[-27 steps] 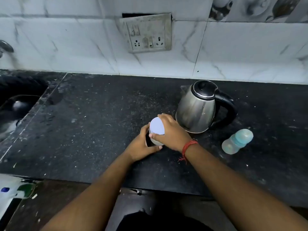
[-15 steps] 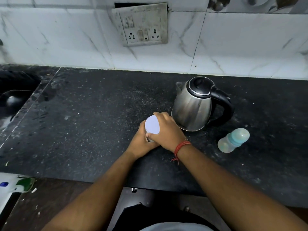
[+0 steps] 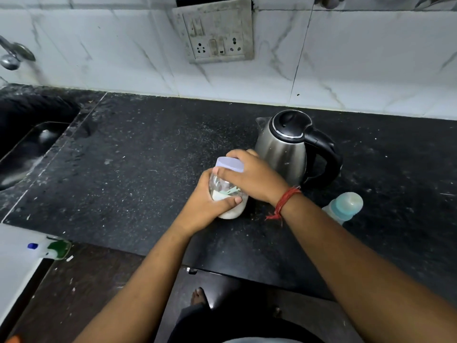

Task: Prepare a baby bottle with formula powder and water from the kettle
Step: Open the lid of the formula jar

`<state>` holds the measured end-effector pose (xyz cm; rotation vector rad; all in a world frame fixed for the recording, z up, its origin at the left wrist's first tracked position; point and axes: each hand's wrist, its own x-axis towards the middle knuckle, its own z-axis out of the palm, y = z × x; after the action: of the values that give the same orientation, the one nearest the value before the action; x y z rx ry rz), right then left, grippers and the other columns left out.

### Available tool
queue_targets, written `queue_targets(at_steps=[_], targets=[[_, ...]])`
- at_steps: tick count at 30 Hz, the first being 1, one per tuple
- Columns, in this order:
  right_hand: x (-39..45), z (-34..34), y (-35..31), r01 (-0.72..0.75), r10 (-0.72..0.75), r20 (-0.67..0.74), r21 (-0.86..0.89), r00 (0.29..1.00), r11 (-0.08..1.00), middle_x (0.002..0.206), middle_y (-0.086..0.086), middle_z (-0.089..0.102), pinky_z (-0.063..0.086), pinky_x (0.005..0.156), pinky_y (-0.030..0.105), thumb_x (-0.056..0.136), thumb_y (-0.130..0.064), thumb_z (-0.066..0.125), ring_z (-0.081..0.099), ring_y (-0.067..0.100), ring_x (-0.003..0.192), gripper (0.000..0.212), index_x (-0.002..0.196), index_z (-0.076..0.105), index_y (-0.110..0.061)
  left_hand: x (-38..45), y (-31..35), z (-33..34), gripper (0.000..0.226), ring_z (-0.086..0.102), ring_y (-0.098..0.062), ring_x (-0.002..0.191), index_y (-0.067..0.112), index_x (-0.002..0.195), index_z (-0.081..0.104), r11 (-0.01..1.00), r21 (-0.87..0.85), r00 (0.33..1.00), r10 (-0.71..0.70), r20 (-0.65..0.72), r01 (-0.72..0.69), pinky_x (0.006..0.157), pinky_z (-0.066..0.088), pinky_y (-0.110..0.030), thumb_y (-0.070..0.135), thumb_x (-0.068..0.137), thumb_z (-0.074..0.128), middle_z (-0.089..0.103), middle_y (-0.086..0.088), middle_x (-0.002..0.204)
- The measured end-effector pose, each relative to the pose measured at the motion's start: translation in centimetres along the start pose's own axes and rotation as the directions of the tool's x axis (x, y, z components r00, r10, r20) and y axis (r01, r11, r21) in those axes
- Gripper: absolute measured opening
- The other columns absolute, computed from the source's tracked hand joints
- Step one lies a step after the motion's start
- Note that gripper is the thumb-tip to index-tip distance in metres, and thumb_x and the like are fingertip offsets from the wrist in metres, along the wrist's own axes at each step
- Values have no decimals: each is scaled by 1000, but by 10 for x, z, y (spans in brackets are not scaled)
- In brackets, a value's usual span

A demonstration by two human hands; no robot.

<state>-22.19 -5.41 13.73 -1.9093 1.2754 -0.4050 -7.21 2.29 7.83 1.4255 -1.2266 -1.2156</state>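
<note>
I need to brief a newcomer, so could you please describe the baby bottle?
On the black counter, find the steel kettle. The baby bottle lies on its side to its right, untouched: pale, translucent, with a teal collar.

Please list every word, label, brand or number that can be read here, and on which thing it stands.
None can be read.
Clear glass jar with pale lilac lid: a label inside shows, too blurred to read.
Steel electric kettle: no text visible.
Grey wall socket plate: no text visible.

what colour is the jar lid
Pale lilac, nearly white; the lid shows in the head view, under the right hand.
</note>
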Motion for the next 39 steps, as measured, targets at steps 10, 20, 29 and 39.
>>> queue_targets(at_steps=[10, 20, 29, 39], targets=[[-3, -19, -51, 101, -103, -146, -21, 984, 995, 92, -3, 61, 51, 86, 39, 74, -69, 56, 61, 10, 87, 49, 97, 73, -29, 17, 39, -37, 79, 63, -43, 119, 5, 138, 49, 991, -116, 975, 89, 201, -66, 99, 52, -47, 37, 73, 79, 65, -25, 128], [-9, -33, -63, 182, -194, -259, -69, 946, 981, 82, -1, 58, 47, 81, 38, 82, -56, 60, 58, 14, 84, 36, 92, 74, -25, 29, 66, -44, 88, 66, -28, 111, 5, 139, 48, 980, -170, 918, 161, 363, -104, 94, 54, -37, 45, 73, 89, 68, -13, 121], [-13, -56, -62, 342, -342, -54, 310, 938, 887, 98, -3, 58, 45, 85, 21, 83, -43, 64, 62, 3, 92, 46, 118, 72, -15, 24, 73, -36, 87, 66, -28, 110, 10, 138, 55, 922, -384, 856, 154, 494, 56, 98, 53, -42, 52, 70, 90, 69, -12, 120], [2, -87, -41, 251, -252, 34, 49, 967, 967, 135, -9, 53, 45, 107, 33, 92, -62, 56, 53, 5, 125, 61, 145, 52, -33, 34, 80, -37, 86, 67, -9, 114, 27, 138, 45, 995, -60, 944, 99, 315, -84, 88, 55, -22, 36, 67, 91, 67, 8, 125]])
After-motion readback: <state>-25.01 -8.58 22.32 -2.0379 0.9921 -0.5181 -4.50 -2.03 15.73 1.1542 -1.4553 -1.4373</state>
